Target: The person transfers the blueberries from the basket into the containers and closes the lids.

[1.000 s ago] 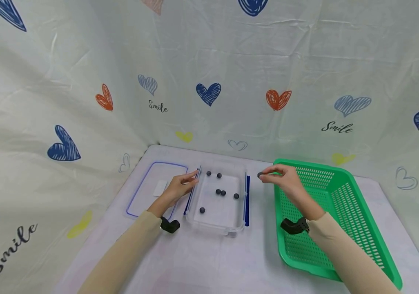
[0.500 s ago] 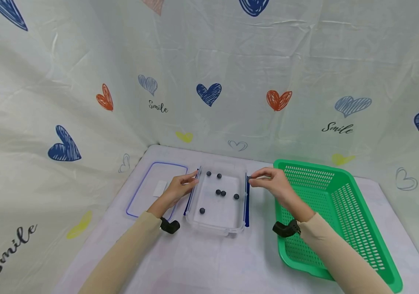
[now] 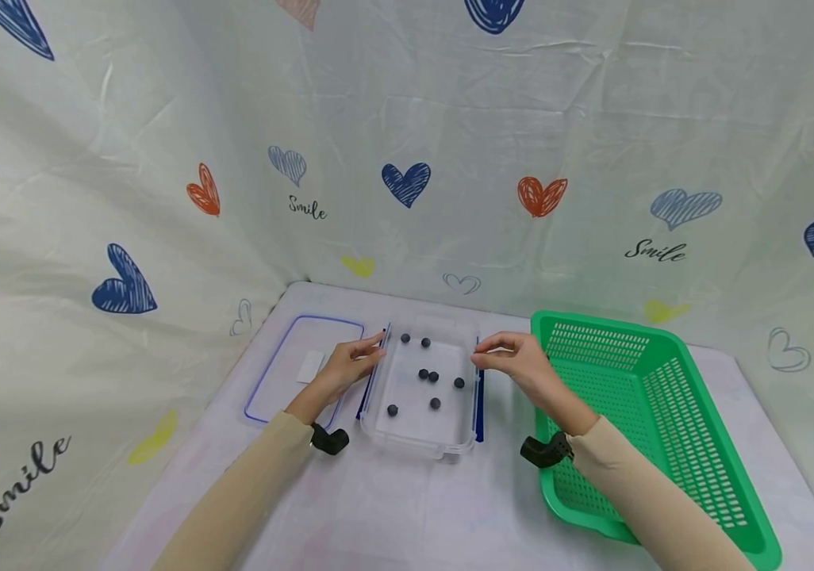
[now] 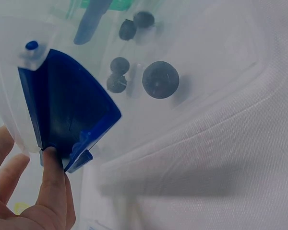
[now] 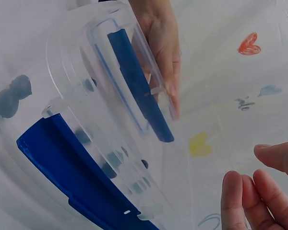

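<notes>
A clear plastic storage box [image 3: 421, 432] stands on the table, its blue side clips [image 5: 86, 177] hanging unfastened. Several small dark balls [image 3: 435, 404] lie scattered on its floor, two of them side by side near the middle. My left hand [image 3: 350, 363] holds the box at its left side; the left wrist view shows a fingertip against the lower edge of the blue clip [image 4: 72, 105] there. Over the right rim of the box is my right hand [image 3: 514, 361]. Its thumb and fingers are parted with nothing between them, as the right wrist view shows.
A large green plastic basket [image 3: 546, 500] stands right of the box, under my right forearm. Flat on the table to the left lies a clear lid with a blue seal [image 3: 274, 365], bearing a white label. A heart-patterned curtain [image 3: 478, 230] rises behind the table.
My right hand has moved left from the basket's edge to the box's right rim and let go of the ball it pinched. One more ball lies in the box. The left hand stays put.
</notes>
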Available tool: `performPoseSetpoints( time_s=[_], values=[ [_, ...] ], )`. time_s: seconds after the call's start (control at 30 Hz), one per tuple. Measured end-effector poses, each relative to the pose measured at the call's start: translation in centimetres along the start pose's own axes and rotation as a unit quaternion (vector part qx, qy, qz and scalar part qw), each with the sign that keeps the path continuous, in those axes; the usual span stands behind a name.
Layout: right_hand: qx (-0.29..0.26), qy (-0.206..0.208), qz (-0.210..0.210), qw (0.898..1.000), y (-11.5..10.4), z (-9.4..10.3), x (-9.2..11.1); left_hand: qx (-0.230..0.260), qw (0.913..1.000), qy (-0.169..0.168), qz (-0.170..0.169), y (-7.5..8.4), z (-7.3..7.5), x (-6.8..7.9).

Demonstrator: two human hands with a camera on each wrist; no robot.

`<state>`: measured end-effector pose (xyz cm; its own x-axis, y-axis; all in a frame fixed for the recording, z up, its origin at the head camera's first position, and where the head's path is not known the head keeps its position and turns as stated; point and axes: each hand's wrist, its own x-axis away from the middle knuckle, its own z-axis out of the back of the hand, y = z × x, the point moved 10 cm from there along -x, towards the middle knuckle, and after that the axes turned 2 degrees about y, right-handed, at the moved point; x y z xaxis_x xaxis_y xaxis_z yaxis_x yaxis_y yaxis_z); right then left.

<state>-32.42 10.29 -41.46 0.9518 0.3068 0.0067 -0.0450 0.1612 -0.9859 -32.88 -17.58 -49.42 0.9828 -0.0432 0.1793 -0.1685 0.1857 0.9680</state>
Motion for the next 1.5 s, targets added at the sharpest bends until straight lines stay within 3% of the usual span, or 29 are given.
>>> performPoseSetpoints(
  time_s=[0.27,0.63,0.9,1.33,1.5],
  values=[
    [-0.01,0.012,0.004,1.0,0.2,0.8,0.2,0.005,1.0,0.006,0.003,-0.1,0.1,0.0],
    [-0.01,0.055,0.007,0.998,0.1,3.6,0.5,0.008,0.9999,0.009,0.005,-0.2,0.0,-0.1],
    [-0.028,0.077,0.038,0.996,-0.5,5.9,0.7,0.002,0.9999,0.013,0.004,0.0,0.1,0.0],
    [-0.028,0.102,0.032,0.994,0.4,9.1,1.2,-0.01,0.9998,0.014,0.007,-0.1,0.1,0.0],
    [-0.004,0.113,0.031,0.993,0.8,9.8,1.4,-0.004,0.9999,0.014,0.006,0.0,0.0,0.0]
  ],
)
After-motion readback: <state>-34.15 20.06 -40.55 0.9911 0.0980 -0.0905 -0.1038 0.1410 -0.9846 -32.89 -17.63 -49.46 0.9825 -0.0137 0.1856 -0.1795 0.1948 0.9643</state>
